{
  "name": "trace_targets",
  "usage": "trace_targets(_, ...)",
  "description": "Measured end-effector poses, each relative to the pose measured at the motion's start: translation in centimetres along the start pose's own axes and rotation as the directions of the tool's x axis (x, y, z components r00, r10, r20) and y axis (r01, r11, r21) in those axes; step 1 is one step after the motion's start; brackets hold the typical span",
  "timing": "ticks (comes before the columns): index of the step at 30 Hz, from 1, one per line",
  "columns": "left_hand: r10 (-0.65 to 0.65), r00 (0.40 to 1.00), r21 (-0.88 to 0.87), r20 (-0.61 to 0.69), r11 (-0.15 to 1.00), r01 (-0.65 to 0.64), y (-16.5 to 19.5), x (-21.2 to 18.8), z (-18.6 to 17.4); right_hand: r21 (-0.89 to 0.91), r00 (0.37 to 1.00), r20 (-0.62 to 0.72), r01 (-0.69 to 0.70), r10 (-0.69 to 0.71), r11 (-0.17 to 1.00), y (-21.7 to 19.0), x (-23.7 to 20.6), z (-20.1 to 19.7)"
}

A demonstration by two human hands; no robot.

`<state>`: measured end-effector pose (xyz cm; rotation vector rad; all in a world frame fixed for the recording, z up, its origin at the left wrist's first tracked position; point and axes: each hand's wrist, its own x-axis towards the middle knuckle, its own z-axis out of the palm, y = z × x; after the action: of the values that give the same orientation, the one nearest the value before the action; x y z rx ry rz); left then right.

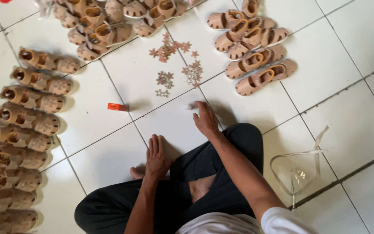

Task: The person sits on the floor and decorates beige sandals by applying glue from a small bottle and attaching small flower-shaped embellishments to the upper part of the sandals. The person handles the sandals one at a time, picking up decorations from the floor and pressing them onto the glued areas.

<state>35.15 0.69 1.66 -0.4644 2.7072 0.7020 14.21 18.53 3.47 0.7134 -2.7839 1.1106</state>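
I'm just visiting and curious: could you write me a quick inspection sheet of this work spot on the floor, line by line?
Surface: white tiled floor, dark grout lines.
Job's things: small white piece at the right hand's fingertips; heaps of tiny flower-shaped trims.
Clutter: orange block; clear plastic bag.
Hands: left hand flat on the person's foot; right hand on the floor, touching the white piece.
Cables: nothing seen.
Surroundings: tan sandals in a row at left, more piled above, and a group upper right.
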Motion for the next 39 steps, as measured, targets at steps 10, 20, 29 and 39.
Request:
trace_targets(10, -0.044, 0.992, 0.075, 0.120, 0.997, 0.036, 3.0, 2.3, 0.0, 0.100, 0.835, -0.340, -0.427, 0.434, 0.899, 14.2, 4.5, -16.7)
trace_targets(20, 0.030, 0.999, 0.066, 0.040, 0.997, -0.032, 1.9, 1.7, 1.1, -0.028, 0.804, -0.157, -0.584, 0.574, 0.811, 17.7, 6.3, -19.8)
trace_targets(29, -0.031, 0.981, -0.624, 0.192, 0.767, 0.147, 4.5, -2.4, -3.8, -0.131, 0.986, 0.166, 0.036, -0.014, 0.991, -0.3, -1.3, -29.8)
trace_targets(39, 0.512, 0.793, -0.939, 0.331, 0.098, 0.329, 3.2, -13.9, -14.8, 0.192, 0.442, 0.661, 0.681, -0.607, 0.706, -19.9, -8.1, -20.4)
